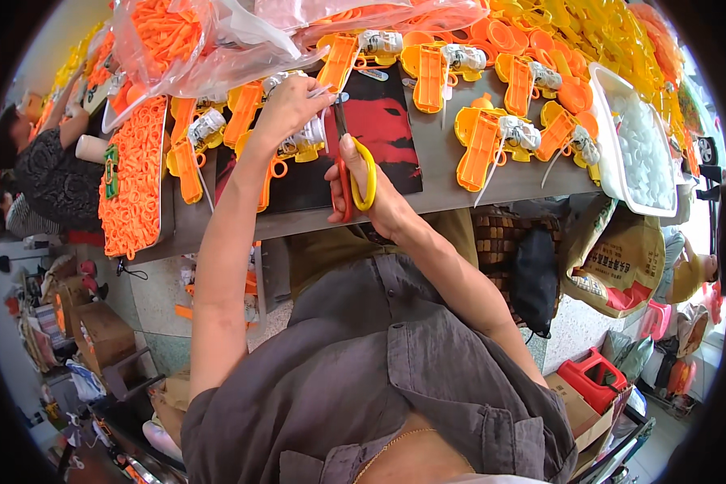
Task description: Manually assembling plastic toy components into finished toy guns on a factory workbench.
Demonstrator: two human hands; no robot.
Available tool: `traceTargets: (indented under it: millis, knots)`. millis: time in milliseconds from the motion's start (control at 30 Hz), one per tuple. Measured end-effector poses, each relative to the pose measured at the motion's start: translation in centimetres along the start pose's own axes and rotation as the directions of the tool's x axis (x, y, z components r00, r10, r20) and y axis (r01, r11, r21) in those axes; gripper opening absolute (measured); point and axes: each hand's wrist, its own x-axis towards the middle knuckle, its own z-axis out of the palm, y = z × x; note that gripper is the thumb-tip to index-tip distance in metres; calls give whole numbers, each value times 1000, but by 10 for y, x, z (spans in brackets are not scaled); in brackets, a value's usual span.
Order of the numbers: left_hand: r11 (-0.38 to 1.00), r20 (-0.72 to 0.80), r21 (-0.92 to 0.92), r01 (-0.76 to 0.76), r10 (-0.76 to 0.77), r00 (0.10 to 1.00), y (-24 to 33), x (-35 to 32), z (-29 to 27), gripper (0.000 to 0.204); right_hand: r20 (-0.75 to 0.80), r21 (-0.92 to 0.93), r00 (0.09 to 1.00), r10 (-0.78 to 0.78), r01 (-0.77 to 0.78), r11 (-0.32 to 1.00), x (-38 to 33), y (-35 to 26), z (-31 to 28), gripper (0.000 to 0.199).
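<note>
Both hands grip: right hand [379, 198] scissors [351, 173], left hand [286, 105] apparently a half-hidden toy [302, 139].

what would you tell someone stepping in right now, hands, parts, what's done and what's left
Left hand: fingers pinched on a thin white tie at an orange and yellow plastic toy part with a white motor block, held over the red and black mat.
Right hand: grips the red and yellow handled scissors, blades pointing up at that tie.
Done or not: cannot tell whether the tie is cut yet.
Nearby: a row of similar orange toy parts lies along the grey table, several with white ties sticking out; a white tray of white pieces sits to the right.
</note>
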Motion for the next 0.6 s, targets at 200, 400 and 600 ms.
traceTargets:
  millis: [200,400,600]
  knots:
    - [1000,-21,22,13,-13,1000,4,-4,-1,28,-9,-7,999,-41,41,999,8,5,2,77]
    - [997,-47,77,-3,6,999,11,-10,3,29,-30,-20,997,-68,68,997,7,4,2,76]
    - [993,-114,101,-64,76,991,1,-10,9,30,-52,-34,995,-83,81,996,9,7,5,73]
